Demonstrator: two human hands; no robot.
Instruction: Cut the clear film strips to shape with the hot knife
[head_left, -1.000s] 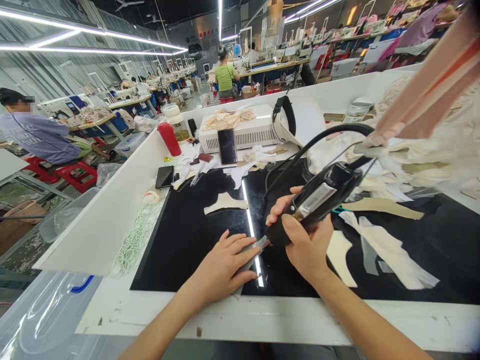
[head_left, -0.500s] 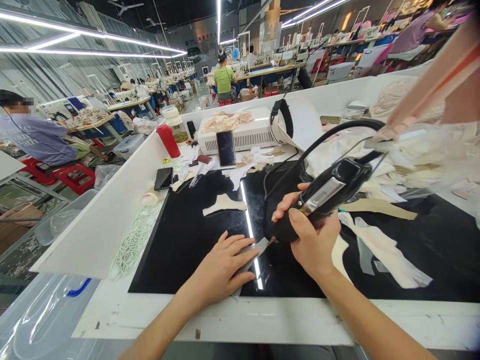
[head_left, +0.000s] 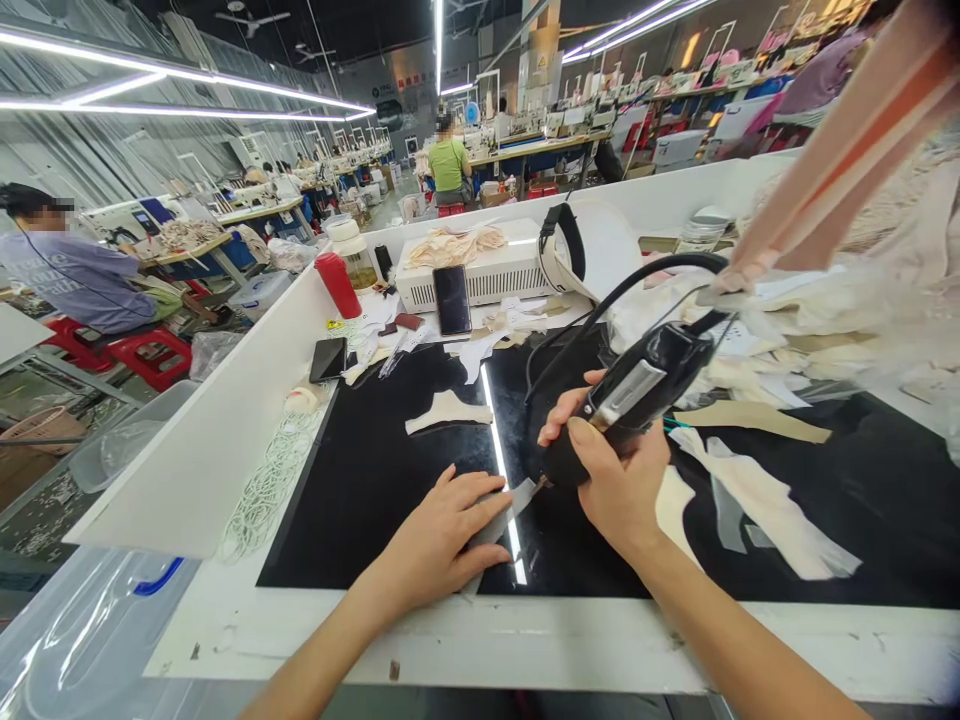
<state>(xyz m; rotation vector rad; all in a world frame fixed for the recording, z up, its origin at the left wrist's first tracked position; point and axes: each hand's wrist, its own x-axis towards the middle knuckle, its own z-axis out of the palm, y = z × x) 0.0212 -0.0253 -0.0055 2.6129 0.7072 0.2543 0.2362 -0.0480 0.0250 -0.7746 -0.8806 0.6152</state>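
Observation:
My left hand (head_left: 456, 532) lies flat with its fingers spread, pressing a thin greyish translucent strip (head_left: 523, 494) onto the glossy black mat (head_left: 345, 500). Part of the strip is hidden under the palm. My right hand (head_left: 619, 475) is wrapped round a black corded handheld power tool (head_left: 637, 385) with a silver lever on its side. The tool is tilted, and its small metal tip meets or nearly meets the right end of the strip. A cream cut fabric piece (head_left: 448, 411) lies beyond my left hand. To the right of my right hand lie more cream fabric pieces (head_left: 772, 500).
At the back stand a white vented box (head_left: 480, 280), a phone (head_left: 451, 300), and a red cup (head_left: 339, 285). Pale cord (head_left: 274, 490) is heaped along the left wall. The black cable (head_left: 600, 310) arches behind the tool. Fabric hangs at upper right; people sit at other tables.
My right hand and the power tool have shifted slightly left, the tool's rear most. My left hand stays almost in place on the strip.

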